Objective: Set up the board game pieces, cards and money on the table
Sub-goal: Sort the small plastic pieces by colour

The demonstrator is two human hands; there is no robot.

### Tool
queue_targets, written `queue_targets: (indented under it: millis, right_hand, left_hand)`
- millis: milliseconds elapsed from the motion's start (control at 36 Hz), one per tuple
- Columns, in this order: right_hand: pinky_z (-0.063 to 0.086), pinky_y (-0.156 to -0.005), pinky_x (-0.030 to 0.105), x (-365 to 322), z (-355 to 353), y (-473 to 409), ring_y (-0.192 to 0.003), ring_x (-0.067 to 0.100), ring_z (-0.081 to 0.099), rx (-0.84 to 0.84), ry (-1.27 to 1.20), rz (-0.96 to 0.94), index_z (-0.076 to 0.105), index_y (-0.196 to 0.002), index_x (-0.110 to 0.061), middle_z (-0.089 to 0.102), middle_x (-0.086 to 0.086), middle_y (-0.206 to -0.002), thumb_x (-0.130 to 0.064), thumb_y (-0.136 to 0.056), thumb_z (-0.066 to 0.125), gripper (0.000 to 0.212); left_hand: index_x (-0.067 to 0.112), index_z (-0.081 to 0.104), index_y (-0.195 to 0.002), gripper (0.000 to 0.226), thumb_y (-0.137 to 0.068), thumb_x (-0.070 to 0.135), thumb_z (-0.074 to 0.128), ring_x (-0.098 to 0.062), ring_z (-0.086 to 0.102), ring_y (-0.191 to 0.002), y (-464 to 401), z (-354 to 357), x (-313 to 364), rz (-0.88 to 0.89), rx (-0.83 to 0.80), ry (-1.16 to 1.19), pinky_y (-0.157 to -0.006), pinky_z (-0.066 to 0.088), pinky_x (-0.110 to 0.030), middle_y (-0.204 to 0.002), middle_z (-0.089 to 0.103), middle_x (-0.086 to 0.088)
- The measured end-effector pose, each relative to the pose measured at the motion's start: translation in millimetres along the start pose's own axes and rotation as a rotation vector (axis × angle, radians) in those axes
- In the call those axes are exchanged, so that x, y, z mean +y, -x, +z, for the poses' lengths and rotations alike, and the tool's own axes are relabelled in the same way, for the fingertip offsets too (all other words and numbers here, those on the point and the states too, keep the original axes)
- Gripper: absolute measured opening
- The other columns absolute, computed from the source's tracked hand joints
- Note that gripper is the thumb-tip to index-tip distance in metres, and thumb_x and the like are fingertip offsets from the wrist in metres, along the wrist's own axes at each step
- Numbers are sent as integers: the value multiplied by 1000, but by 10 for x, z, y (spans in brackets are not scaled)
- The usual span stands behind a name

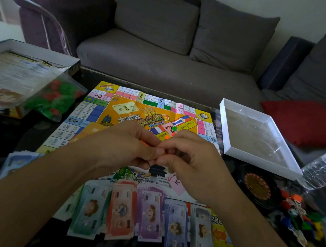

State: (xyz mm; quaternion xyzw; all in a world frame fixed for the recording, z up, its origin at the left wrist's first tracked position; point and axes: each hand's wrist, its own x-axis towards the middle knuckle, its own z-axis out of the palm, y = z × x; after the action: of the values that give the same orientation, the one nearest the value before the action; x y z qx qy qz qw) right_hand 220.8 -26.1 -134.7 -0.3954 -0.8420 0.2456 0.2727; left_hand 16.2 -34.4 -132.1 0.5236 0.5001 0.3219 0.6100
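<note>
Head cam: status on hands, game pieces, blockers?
Left hand and right hand together over the board, pinching a small orange piece. Money stacks laid along the near edge. Nothing blocking.

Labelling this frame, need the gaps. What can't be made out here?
Head view only:
- Small orange piece: pinched between left hand and right hand; fingers cover nearly all of it, shape unclear.
- Board: near centre hidden by both hands; square text too small.
- Bag of pieces: blurred, no count possible.
- Box: cut off by left edge.
- Loose tokens: dim, jumbled.
</note>
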Motion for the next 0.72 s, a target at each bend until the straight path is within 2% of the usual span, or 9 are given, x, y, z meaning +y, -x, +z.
queue_targets:
  millis: [56, 111, 194, 361, 472, 556, 639, 722]
  right_hand:
    - [50, -78, 26, 12, 16, -3, -92, 9, 59, -13, 42, -26, 77, -102, -28, 61, -15, -96, -22, -96, 73, 9]
    - [49, -77, 25, 5, 20, -7, -91, 8, 58, -5, 70, -39, 76, -102, -28, 60, -14, -95, -22, -97, 72, 8]
    - [48, -74, 24, -20, 21, -2, -88, 10, 57, 10, 65, -26, 72, -97, -32, 57, -12, -91, -25, -96, 72, 7]
    - [40, -73, 20, -87, 40, -9, -88, 8, 55, 3, 119, 6, 64, -91, -34, 55, -13, -91, -38, -94, 57, 9]
    - [51, -73, 31, -71, 33, 6, -86, 12, 61, 43, -15, 31, 70, -95, -29, 58, -11, -93, -25, -99, 68, 6]
    - [51, -80, 26, -69, 9, 23, -98, 13, 60, 66, -28, 29, 75, -105, -29, 60, -13, -99, -24, -95, 74, 11]
    - [54, -83, 30, -44, 14, 31, -102, 11, 60, 123, -29, 72, 77, -110, -29, 60, -16, -103, -21, -95, 75, 17]
    - [59, -79, 35, -14, 20, 31, -97, 10, 63, 218, -56, 127, 78, -111, -28, 62, -19, -104, -15, -97, 70, 20]
  left_hand:
    - [9, 83, -99, 16, -94, 1, 70, -16, 67, -72, 7, -5, 6, 12, -4, -59, -75, 60, -27, -87, 76, -15]
    - [9, 83, -99, 16, -94, 1, 70, -15, 68, -72, 16, 0, 14, 18, -3, -72, -76, 60, -28, -86, 76, -14]
    - [7, 82, -100, 15, -94, 1, 70, -13, 67, -69, 26, 3, 16, 10, -10, -36, -73, 58, -26, -83, 75, -12]
    - [0, 79, -94, 14, -95, 1, 66, -13, 59, -64, 34, 21, -4, -21, -43, 111, -64, 53, -26, -72, 64, -11]
    - [-4, 78, -103, 16, -97, 1, 64, -13, 60, -65, 5, 44, -36, -16, -1, 212, -63, 52, -24, -74, 64, -12]
    - [-2, 80, -101, 15, -95, 4, 67, -13, 64, -71, -5, 76, -34, -10, 45, 300, -64, 54, -23, -86, 72, -15]
    - [-1, 79, -105, 19, -99, 6, 62, -13, 68, -78, -3, 119, -27, -15, 73, 355, -70, 56, -25, -95, 76, -14]
    - [0, 77, -110, 26, -103, -3, 52, -14, 68, -78, -17, 140, -14, -34, 113, 422, -71, 56, -25, -89, 74, -12]
